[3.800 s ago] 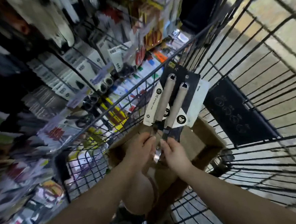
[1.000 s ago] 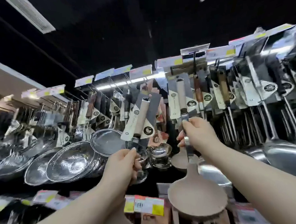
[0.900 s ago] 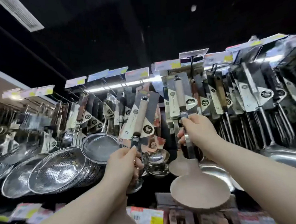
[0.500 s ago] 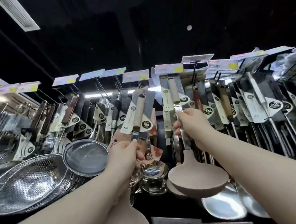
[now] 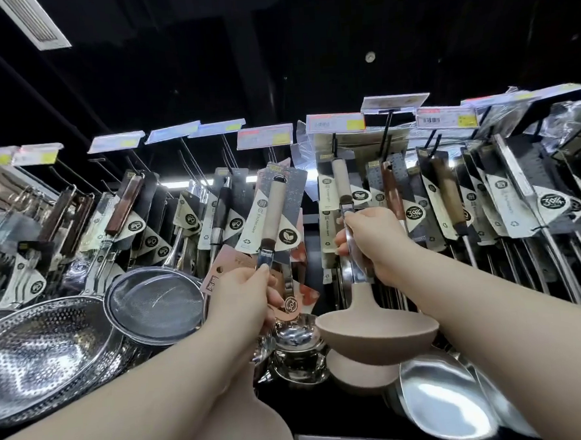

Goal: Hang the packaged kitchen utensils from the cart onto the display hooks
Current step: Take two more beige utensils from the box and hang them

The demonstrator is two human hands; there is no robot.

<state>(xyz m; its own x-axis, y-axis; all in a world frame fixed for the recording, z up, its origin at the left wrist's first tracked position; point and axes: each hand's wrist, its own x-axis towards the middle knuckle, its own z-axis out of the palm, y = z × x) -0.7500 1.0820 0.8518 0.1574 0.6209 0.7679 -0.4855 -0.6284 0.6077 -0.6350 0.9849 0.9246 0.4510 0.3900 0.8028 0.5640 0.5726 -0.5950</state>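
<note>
right grip (image 5: 368, 240) clamps beige ladle (image 5: 377, 330), its card (image 5: 327, 197) under hook (image 5: 334, 144) at 12 o'clock | left grip (image 5: 243, 297) clutches second utensil (image 5: 271, 217) | I fear the card hole misses the hook and the ladle drops

We stand in a shop's kitchenware aisle.
We see price labels (image 5: 335, 122) capping display hooks (image 5: 388, 130), carded utensils (image 5: 445, 193) hanging in rows, and steel strainers (image 5: 154, 303) alongside.
</note>
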